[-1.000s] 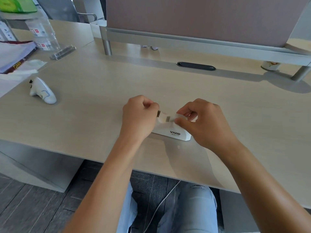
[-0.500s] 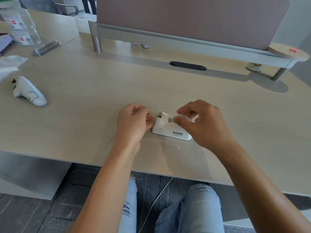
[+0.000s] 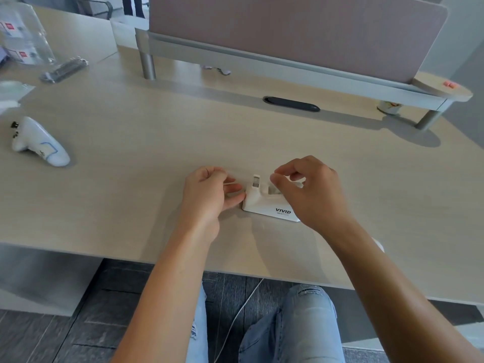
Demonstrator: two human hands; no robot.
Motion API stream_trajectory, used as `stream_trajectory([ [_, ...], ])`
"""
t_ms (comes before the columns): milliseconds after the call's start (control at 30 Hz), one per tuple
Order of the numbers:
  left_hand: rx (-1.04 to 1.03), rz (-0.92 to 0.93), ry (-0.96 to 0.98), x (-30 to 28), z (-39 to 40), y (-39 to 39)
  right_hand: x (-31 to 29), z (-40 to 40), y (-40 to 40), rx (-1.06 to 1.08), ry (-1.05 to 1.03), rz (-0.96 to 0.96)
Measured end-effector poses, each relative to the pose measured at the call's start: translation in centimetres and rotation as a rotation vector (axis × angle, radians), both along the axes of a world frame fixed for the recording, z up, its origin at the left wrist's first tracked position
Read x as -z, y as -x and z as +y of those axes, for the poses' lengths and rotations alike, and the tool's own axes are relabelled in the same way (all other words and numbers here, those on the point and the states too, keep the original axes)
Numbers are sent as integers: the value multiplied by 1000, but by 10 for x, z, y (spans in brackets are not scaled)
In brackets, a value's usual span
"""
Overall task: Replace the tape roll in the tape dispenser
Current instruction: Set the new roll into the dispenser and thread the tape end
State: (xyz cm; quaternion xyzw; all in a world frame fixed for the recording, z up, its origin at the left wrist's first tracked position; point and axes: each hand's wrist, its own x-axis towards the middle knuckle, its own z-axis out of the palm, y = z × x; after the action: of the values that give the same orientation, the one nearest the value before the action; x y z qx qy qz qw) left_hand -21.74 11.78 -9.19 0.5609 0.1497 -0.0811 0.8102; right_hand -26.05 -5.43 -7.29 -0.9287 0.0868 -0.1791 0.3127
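Left hand (image 3: 212, 195): fingers curled, thumb and forefinger pressed together on what looks like a thin clear strip, just beside the cutter end of the tape dispenser (image 3: 269, 205).
Right hand (image 3: 311, 195): fingers bent over the dispenser's roll bay, fingertips close together; whether they pinch anything I cannot tell.
Tape roll: hidden under the right hand, not clearly seen.
Step in hand: probably drawing the tape end over the cutter; best done by steadying the body and pulling the strip low and straight.
Desk (image 3: 157, 153): near edge close to the wrists, so work away from it.
Open room: bare surface behind and to both sides; white controller (image 3: 36, 142) well apart on the left.
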Motion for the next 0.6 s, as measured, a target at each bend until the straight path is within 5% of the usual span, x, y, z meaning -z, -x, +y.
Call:
stream_trajectory([
  [600,22,74,86,6,7,-5,-5,11,-18,-102,-343,216],
])
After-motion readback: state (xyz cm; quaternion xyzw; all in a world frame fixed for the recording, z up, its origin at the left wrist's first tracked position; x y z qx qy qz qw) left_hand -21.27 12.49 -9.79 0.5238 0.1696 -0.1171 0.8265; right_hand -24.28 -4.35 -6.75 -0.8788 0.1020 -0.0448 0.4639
